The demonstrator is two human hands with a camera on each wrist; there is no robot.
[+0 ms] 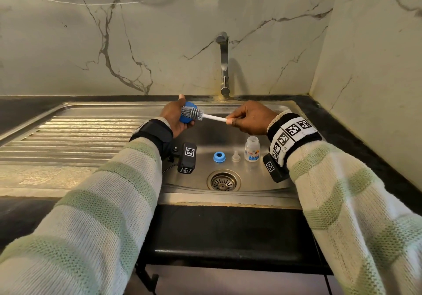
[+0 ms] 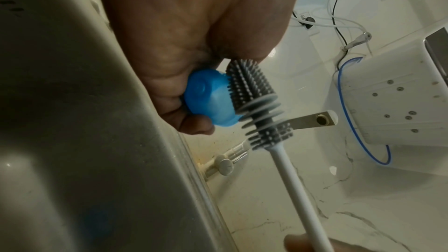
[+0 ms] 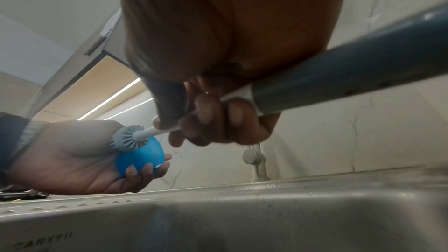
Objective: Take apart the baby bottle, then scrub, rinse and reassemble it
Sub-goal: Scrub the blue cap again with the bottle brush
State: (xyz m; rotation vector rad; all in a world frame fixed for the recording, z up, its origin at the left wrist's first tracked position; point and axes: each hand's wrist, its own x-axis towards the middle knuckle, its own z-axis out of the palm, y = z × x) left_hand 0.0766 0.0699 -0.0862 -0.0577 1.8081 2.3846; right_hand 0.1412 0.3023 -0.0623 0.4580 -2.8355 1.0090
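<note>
My left hand (image 1: 174, 117) grips a blue bottle cap (image 1: 186, 118) above the back of the sink; the cap (image 2: 208, 101) shows close up in the left wrist view. My right hand (image 1: 249, 120) pinches the white handle of a bottle brush (image 1: 214, 118), and its grey silicone head (image 1: 193, 113) lies against the cap. From the right wrist the brush head (image 3: 128, 137) rests on the cap (image 3: 140, 157). On the sink floor stand the clear bottle body (image 1: 252, 149), the clear nipple (image 1: 236, 157) and the blue collar ring (image 1: 219, 157).
The steel sink (image 1: 228, 197) has a drain (image 1: 224, 180) near its front. A tap (image 1: 223, 64) rises from the back rim, off. A ribbed draining board (image 1: 75, 134) lies to the left. Black counter (image 1: 356, 134) borders the right.
</note>
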